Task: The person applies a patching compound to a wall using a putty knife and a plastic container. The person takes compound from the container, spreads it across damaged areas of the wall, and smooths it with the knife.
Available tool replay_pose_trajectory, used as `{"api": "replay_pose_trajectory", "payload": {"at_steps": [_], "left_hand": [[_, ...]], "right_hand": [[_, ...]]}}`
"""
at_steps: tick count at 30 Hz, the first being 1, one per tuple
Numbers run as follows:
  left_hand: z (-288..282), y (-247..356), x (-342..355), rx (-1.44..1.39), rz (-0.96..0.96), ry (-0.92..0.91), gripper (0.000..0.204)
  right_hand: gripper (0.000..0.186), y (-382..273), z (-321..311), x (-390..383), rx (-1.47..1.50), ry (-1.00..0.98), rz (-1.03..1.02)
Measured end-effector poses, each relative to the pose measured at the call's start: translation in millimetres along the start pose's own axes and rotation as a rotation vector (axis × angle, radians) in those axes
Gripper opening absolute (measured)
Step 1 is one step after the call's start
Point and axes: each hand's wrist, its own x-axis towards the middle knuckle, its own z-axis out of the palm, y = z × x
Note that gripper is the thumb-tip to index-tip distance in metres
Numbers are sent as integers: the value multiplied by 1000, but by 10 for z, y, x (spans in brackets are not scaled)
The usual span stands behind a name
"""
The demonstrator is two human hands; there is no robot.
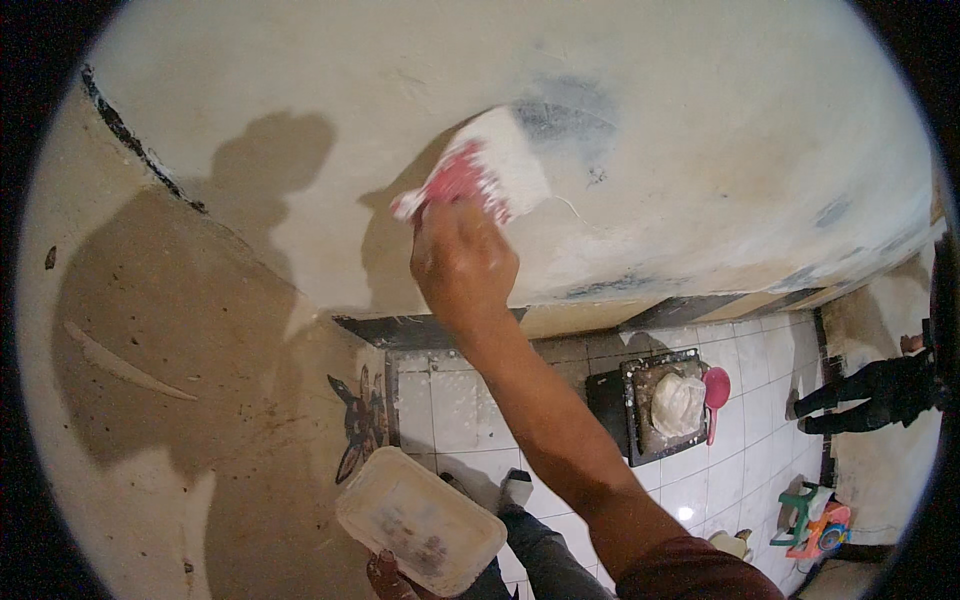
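The right hand held a white-and-red pad, partly blurred, at the pale wall, beside the lower left of a dark grey patch; its fingers were curled together, pinching the pad's lower edge. The left hand gripped the lower left edge of a shallow cream container, although the spacing of its mostly hidden fingers could not be determined. Right of the extended forearm, a whitish plastic bag rested on a dark-rimmed square stand, beside a pink dipper.
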Motion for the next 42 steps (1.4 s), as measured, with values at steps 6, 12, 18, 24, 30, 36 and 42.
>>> {"api": "replay_pose_trajectory", "payload": {"at_steps": [6,12,18,24,30,36,42], "left_hand": [[-146,-81,-99,20,16,38,59],[-86,-128,-123,63,36,35,59],[-75,-87,-116,22,5,24,60],[88,140,-138,-581,-345,207,59],[-73,-197,-145,292,301,36,61],[2,-164,-162,217,192,40,61],[47,-158,-157,215,193,18,61]], "right_hand": [[14,290,-713,-119,-47,-19,-551],[16,479,-833,513,-301,-80,-644],[15,1107,-809,-228,-361,-142,-785],[14,662,-1071,263,-356,-132,-732],[14,1131,-862,57,-354,-159,-825],[18,673,-1161,418,-402,-87,-823],[23,1232,-1061,158,-436,-209,-898]]}}
